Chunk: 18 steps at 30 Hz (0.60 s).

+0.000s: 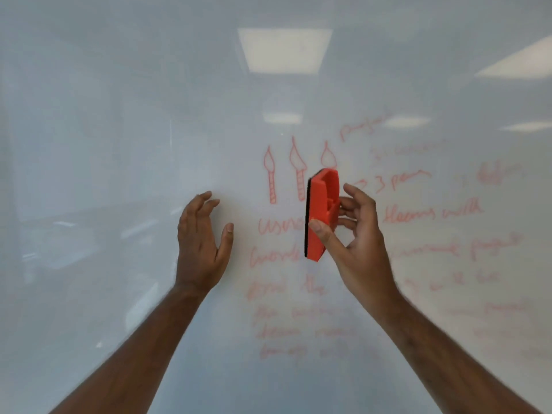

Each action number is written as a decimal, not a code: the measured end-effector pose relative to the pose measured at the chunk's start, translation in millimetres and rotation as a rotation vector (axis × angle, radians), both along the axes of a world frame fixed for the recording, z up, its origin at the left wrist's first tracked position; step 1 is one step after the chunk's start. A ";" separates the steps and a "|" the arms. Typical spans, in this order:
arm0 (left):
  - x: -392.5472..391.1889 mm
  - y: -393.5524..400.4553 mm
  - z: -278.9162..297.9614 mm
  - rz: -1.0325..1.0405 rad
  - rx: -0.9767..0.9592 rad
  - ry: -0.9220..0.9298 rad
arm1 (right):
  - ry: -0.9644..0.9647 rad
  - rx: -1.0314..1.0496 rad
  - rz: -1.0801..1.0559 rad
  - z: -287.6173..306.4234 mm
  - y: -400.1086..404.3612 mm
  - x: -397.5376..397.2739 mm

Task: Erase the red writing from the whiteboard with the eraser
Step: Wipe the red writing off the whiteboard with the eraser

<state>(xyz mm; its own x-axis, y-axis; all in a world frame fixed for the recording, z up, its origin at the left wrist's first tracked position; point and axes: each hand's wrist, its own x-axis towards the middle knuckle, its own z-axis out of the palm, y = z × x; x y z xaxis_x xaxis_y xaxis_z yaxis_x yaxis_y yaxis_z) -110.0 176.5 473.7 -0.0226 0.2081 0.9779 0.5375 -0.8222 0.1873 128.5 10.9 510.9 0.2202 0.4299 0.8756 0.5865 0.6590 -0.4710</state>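
A white whiteboard (119, 144) fills the view. Red writing (430, 213) covers its middle and right, with three drawn candles (295, 171) above several lines of words. My right hand (358, 243) holds a red eraser (321, 213) upright, thumb on its front edge and fingers behind; its black felt edge faces left. The eraser stands in front of the candles and the words; I cannot tell whether it touches the board. My left hand (200, 240) is raised to the left of the eraser, fingers relaxed, holding nothing.
Ceiling lights (283, 49) reflect in the glossy board at the top and right. The board's left half carries no writing.
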 end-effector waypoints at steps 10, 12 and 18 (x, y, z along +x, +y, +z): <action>-6.9 34.9 65.8 0.288 0.078 0.070 | -0.333 0.165 -0.280 131.3 19.6 -8.6; -6.0 39.2 63.6 0.326 0.098 0.080 | -0.406 0.197 -0.354 150.5 24.2 -9.1; -6.3 41.4 61.6 0.357 0.110 0.089 | -0.632 0.233 -0.566 190.7 43.1 -17.1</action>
<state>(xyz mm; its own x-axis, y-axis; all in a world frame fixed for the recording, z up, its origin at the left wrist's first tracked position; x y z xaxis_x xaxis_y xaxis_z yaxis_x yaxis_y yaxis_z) -116.2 218.0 535.3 0.0114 0.0962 0.9953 0.8040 -0.5927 0.0481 111.4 54.0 701.5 -0.2093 0.1980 0.9576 0.9597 0.2296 0.1622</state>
